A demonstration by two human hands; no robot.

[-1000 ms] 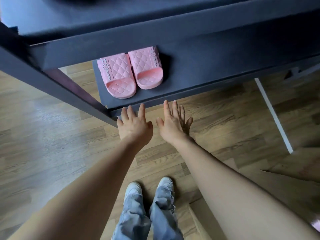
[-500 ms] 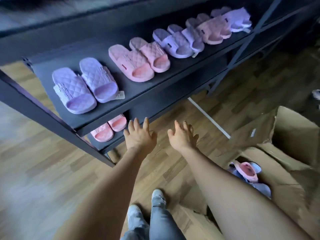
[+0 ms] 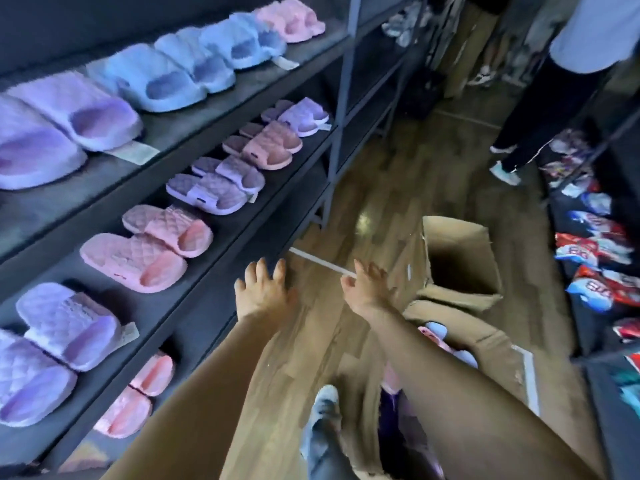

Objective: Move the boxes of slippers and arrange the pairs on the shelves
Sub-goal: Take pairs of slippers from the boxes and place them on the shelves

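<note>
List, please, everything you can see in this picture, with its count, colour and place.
Shelves: one unit, dark, left.
Top slippers: about four pairs, lilac, blue, pink; top tier, blurred.
Middle slippers: five pairs, lilac and pink alternating; middle tier.
Bottom slippers: one pair, pink; bottom tier.
Far box: one, brown, open; floor, right of shelves.
Near box: one, brown, open; under right arm.
Boxed slippers: a few, pink and blue; in near box.
Packets: many, red, blue, white; right racks.
Other person: one, dark trousers; top right.
Floor: wood, brown.
Shoe: one, pale; bottom centre.
Left hand: one, empty, fingers spread; beside shelves.
Right hand: one, empty, fingers spread; near far box.
</note>
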